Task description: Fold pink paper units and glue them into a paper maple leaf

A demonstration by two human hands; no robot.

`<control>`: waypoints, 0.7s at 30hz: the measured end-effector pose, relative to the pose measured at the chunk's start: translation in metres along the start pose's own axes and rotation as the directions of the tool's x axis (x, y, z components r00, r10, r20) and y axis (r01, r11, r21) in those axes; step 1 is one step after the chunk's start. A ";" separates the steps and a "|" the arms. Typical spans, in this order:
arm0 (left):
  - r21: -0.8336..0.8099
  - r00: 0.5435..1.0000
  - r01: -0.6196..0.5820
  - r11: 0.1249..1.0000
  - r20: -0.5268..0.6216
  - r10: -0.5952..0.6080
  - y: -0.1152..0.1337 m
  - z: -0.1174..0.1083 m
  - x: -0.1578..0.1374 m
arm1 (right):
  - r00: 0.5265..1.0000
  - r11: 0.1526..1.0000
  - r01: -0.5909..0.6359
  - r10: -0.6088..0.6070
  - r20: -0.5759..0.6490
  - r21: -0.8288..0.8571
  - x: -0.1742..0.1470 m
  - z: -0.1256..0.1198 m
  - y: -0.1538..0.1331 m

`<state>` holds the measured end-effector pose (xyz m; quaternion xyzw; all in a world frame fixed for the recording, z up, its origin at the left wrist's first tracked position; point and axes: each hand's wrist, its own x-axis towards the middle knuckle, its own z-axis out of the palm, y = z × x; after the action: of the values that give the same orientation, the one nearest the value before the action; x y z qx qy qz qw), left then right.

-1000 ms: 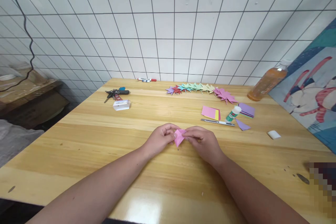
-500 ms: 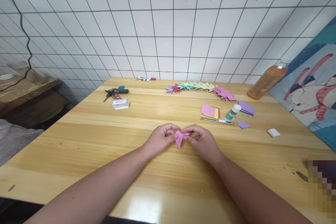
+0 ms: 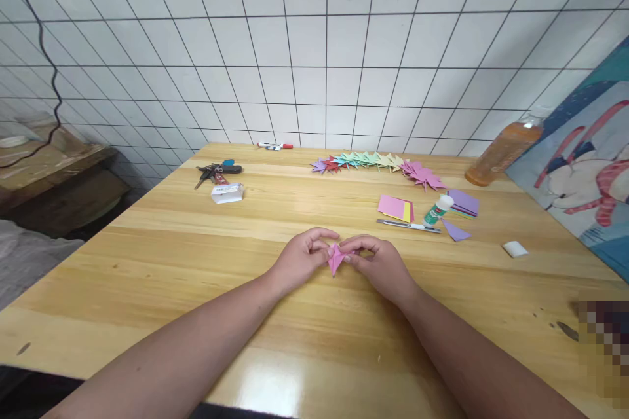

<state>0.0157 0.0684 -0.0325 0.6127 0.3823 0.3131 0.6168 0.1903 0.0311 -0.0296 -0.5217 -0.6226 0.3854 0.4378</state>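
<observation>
A small piece of pink folded paper (image 3: 335,260) is held between both hands over the middle of the table, one pointed end toward me. My left hand (image 3: 307,258) pinches its left side between thumb and fingers. On the other side, my right hand (image 3: 376,263) grips the paper with thumb below and fingers on top, covering its right part. Beyond the hands lie a stack of pink and yellow paper squares (image 3: 393,207), a slim cutter knife (image 3: 409,226) and a glue stick (image 3: 437,211).
Colourful folded-paper pieces (image 3: 368,160) form a curved row near the tiled wall. Purple paper sheets (image 3: 462,201), a purple folded triangle (image 3: 456,230), a white eraser-like block (image 3: 515,249) and an orange drink bottle (image 3: 504,152) are on the right. Keys (image 3: 216,171), a small white box (image 3: 227,192) and markers (image 3: 275,146) lie left.
My right fingers have closed further over the pink paper, so its right point is now mostly covered. My left index finger has lifted slightly away from it. The view has shifted a little.
</observation>
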 end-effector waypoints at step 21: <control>-0.074 0.993 -0.073 0.995 0.089 0.080 -0.002 0.002 0.000 | 0.966 0.898 0.252 -0.254 0.043 -0.361 -0.002 -0.010 0.004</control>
<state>0.0171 0.0674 -0.0342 0.6185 0.3186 0.3212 0.6425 0.2008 0.0303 -0.0302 -0.5092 -0.7444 0.2023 0.3816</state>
